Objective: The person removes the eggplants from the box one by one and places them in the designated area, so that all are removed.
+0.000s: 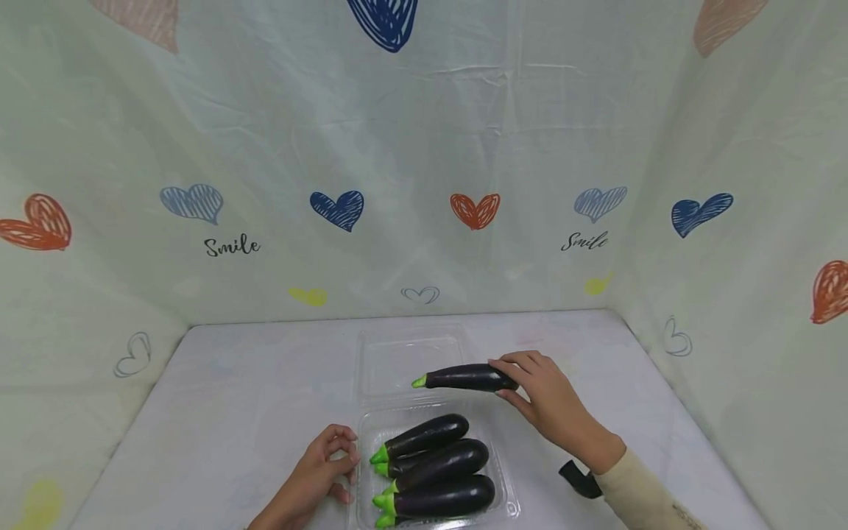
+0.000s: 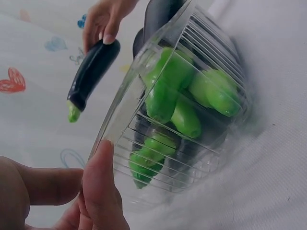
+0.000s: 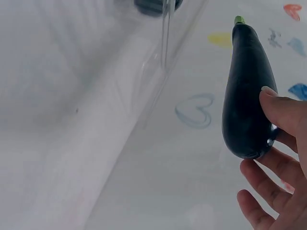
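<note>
A white cloth wall with painted hearts [image 1: 397,147] stands on the far side of a white table [image 1: 265,390]. On the table is a clear plastic box [image 1: 500,450] with a pile of shiny, dark purple eggplants [image 1: 450,467] in it, green stems to the left. Its flat, see-through lid [image 1: 397,353] lies on the far side. A small black thing [image 1: 580,480] sits by the right sleeve. The box's ribbed side stands between the left hand [image 1: 323,471] and the pile. That hand pinches the left rim. The right hand [image 1: 546,405] grips one smooth, glossy purple-black eggplant with a green stem [image 1: 464,377] by its fat, round end. It is up in the air around the lid, right of the middle. Its long way runs left to right, with the thin stem end pointing left.
</note>
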The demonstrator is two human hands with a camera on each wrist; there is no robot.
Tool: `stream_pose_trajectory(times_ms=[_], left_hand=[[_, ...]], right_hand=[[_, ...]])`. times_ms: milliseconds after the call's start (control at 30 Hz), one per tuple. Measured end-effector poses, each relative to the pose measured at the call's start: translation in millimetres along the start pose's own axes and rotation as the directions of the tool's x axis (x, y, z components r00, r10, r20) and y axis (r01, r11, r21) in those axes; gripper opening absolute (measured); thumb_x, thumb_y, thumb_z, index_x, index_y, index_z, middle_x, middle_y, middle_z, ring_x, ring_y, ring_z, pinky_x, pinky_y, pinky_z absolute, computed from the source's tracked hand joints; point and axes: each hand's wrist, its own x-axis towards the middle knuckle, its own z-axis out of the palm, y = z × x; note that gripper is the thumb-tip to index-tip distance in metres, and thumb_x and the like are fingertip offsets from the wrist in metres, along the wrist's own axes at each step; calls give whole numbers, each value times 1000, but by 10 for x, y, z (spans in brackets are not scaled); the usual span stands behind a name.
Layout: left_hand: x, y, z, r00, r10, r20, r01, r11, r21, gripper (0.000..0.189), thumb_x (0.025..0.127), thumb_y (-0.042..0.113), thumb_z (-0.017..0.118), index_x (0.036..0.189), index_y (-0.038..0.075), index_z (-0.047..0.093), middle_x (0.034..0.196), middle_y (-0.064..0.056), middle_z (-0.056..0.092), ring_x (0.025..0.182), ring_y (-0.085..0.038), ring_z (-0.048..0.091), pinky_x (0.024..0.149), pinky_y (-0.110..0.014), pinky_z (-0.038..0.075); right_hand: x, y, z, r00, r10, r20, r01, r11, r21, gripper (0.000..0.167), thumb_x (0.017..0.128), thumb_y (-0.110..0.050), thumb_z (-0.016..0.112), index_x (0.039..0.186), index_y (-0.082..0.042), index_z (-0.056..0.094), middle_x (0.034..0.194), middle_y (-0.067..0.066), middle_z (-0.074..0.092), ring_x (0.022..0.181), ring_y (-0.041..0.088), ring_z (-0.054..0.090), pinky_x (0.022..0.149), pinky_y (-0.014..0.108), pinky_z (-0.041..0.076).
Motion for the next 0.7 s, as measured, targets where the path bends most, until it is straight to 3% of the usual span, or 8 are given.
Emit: stream_pose_trajectory(times_ms=[467, 700], left_hand=[[44, -2, 14, 1000, 20, 17, -20, 1000, 0, 30, 100, -4, 59, 125, -4, 43, 94, -2, 53, 74, -19, 57, 52, -30, 58], [46, 19, 19, 1000, -18, -20, 19, 1000, 19, 30, 99, -4, 60, 124, -4, 44, 95, -3, 55, 75, -19, 58, 53, -31, 58]], right_hand=[[-150, 555, -145, 989, 144, -27, -144, 990, 0, 51, 82, -3, 89, 130, -3, 71, 121, 13, 71, 110, 36, 64, 88, 54, 57], [-201, 774, -87, 977, 215, 3, -215, 977, 0, 47, 86, -5, 86, 130, 0, 70, 121, 18, 71, 109, 40, 63, 88, 56, 55]])
